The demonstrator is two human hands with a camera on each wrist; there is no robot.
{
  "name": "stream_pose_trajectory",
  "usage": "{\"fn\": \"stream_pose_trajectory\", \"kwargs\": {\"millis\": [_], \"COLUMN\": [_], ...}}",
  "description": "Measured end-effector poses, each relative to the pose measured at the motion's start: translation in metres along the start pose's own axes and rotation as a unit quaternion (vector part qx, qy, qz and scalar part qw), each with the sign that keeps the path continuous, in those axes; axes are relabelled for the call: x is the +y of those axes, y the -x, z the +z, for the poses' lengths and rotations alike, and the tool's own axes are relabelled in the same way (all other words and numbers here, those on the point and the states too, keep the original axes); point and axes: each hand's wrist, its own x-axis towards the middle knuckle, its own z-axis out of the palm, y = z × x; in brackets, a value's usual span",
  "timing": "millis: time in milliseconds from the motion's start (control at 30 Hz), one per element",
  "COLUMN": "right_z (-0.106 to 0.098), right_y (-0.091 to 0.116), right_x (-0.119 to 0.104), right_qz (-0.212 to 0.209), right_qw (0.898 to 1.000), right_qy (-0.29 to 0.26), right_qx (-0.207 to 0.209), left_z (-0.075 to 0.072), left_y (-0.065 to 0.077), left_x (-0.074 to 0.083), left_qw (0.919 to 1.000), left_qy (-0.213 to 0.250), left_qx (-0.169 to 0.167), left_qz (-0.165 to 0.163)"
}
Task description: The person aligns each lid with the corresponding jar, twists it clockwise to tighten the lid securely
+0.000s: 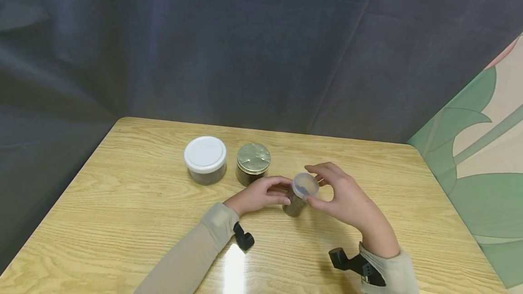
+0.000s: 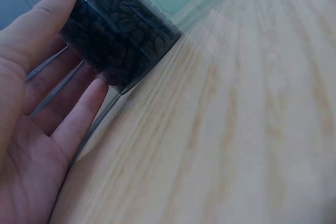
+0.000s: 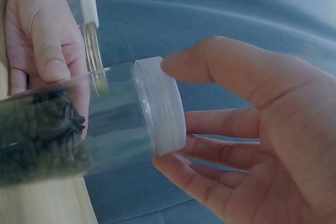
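Observation:
A clear plastic jar (image 1: pixel 292 207), partly filled with dark seeds, stands on the table between the two hands. A translucent whitish lid (image 3: pixel 164 106) sits on its top. My left hand (image 1: pixel 260 194) holds the jar's side, thumb and fingers around it; the seeds (image 2: pixel 121 30) show through the wall in the left wrist view. The right hand (image 1: pixel 347 198) has its thumb and fingers at opposite sides of the lid's rim, pinching it. Some right fingertips are hidden behind the lid in the head view.
Behind the left hand stands a jar with a gold-coloured lid (image 1: pixel 253 158) and dark contents. Left of it is a wider tub with a white lid (image 1: pixel 205 153). The wooden table (image 1: pixel 122 203) ends at a dark curtain (image 1: pixel 245 58); a patterned cloth (image 1: pixel 486 185) hangs at the right.

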Motion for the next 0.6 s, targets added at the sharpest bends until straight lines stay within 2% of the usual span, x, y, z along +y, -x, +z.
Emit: {"fn": "stream_pose_trajectory", "kwargs": {"millis": [133,233,600], "right_z": [0.0013,0.0020,0.0010], "right_y": [-0.0005,-0.0004,-0.0006], "right_x": [0.0008,0.0004,-0.0043], "right_qz": [-0.019,-0.016,0.051], "right_qw": [1.000,1.000,0.998], "right_qy": [-0.002,-0.002,-0.009], "right_qx": [0.002,0.008,0.022], "left_z": [0.0002,0.0005,0.0006], "left_y": [0.0001,0.0000,-0.0013], "left_x": [-0.0001,0.0003,-0.0001], "left_qw": [1.0000,1.0000,0.9999], "left_qy": [0.003,0.005,0.009], "left_qx": [0.001,0.000,-0.002], "left_qz": [-0.003,-0.003,0.006]}}
